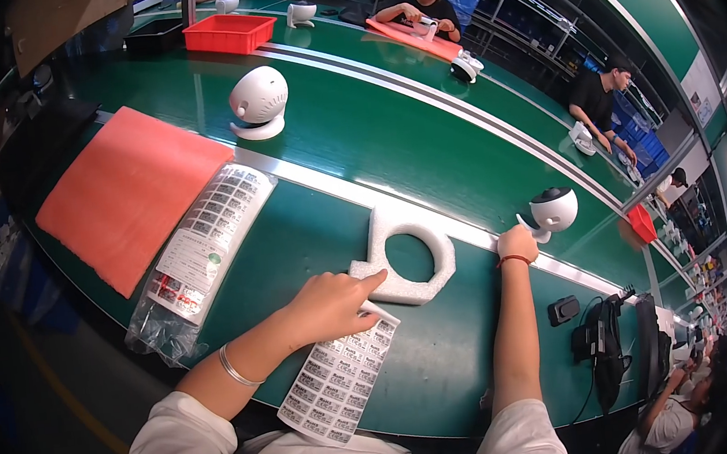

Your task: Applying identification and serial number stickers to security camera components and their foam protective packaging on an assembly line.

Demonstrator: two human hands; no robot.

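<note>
My right hand [516, 245] reaches to the belt's near edge, its fingers closed round the base of a white round-headed camera [554, 210]. My left hand [333, 308] is over the upper end of a sheet of printed labels [340, 377]. Its index finger stretches out onto the corner of a white foam block [437, 287] with a large round hole, and its thumb lies apart, by the sheet's curled top edge. The sheet hangs over the table's near edge, toward my body.
A coral foam mat [134, 193] and a plastic-wrapped label pack [214, 234] lie left. Another white camera [262, 100] stands on the green belt [370, 124], beyond it a red bin [230, 35]. A black adapter [564, 310] and cabled device [604, 339] lie right. Co-workers sit across.
</note>
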